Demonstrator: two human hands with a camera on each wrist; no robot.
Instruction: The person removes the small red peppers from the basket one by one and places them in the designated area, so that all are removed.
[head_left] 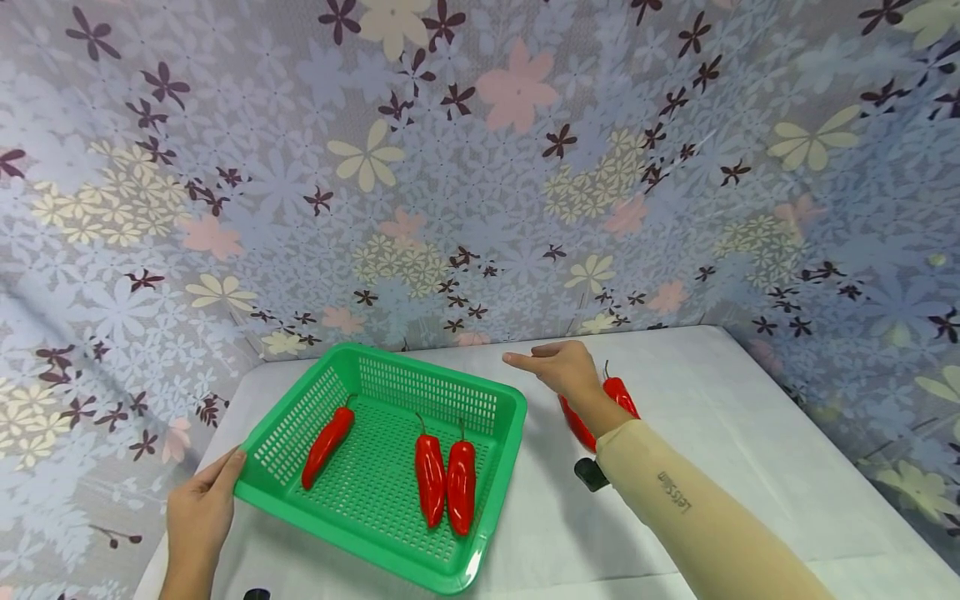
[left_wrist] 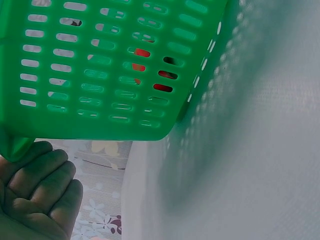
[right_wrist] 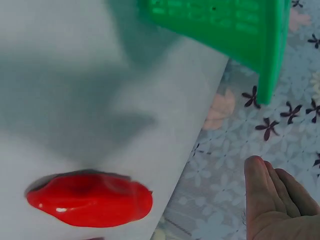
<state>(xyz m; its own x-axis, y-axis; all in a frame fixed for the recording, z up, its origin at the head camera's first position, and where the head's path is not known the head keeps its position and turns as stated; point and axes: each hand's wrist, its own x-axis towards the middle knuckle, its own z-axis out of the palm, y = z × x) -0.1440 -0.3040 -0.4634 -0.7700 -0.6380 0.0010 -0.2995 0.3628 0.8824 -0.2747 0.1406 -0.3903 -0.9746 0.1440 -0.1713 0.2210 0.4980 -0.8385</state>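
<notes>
We see the left hand [head_left: 198,515] at the lower left of the head view, gripping the near left corner of a green slotted basket [head_left: 487,400], thumb on the rim; the left wrist view shows its fingers [left_wrist: 42,187] curled beneath the basket's corner. The basket sits on a white table [head_left: 750,467], and its left side looks slightly raised, with its shadow falling on the tabletop in the left wrist view. Three red chili peppers lie inside it: one [head_left: 327,446] alone toward the left, and a pair [head_left: 446,483] side by side at the centre, touching.

The right hand [head_left: 562,367], right of the basket at mid frame, is empty, its fingers extended and relaxed, hovering above two more red peppers [head_left: 621,397] on the table. In the right wrist view one of these peppers [right_wrist: 90,200] lies at lower left, apart from the fingertips [right_wrist: 262,190]. A small black object [head_left: 591,473] rests beside the forearm.
</notes>
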